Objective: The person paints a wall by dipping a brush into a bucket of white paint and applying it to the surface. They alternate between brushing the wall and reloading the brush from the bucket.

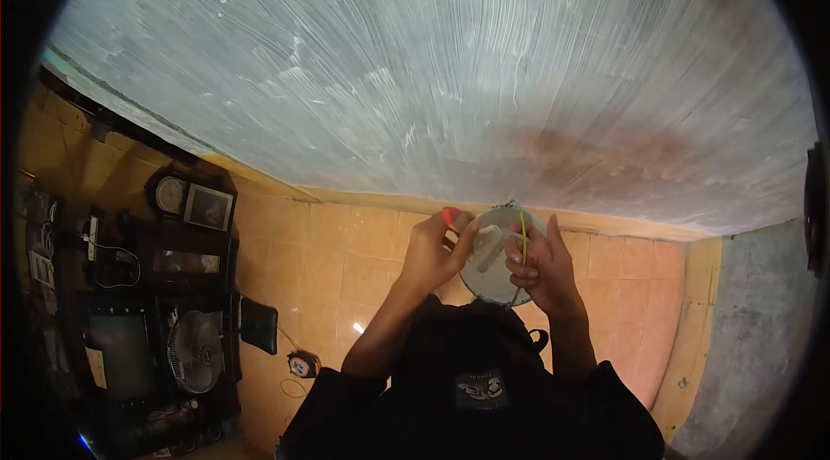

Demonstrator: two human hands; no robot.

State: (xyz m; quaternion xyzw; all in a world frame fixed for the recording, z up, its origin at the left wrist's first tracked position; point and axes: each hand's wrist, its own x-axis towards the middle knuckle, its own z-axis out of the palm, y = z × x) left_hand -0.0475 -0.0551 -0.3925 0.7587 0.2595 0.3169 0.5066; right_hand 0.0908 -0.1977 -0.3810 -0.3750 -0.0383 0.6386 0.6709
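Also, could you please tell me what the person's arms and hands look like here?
Both forearms are bare, with no gloves on the left hand or the right hand, and I see no watch or rings. Black fabric sleeves begin near the elbows, part of a black top bearing a small pale printed patch.

Looks like somebody's living room, a plain lived-in home. Along one side there's a dark wooden wall cabinet (186,263) with a round white-faced clock (170,194) and a framed picture (208,207) on it, plus a dark flat TV screen (118,354) and a round grey electric fan (195,351). Glossy orange square tiles (346,261) cover the surface next to it. Overhead is a rough, grey-white plastered ceiling (415,71) with brown stains, and a round pale fitting (497,283) sits just under it.
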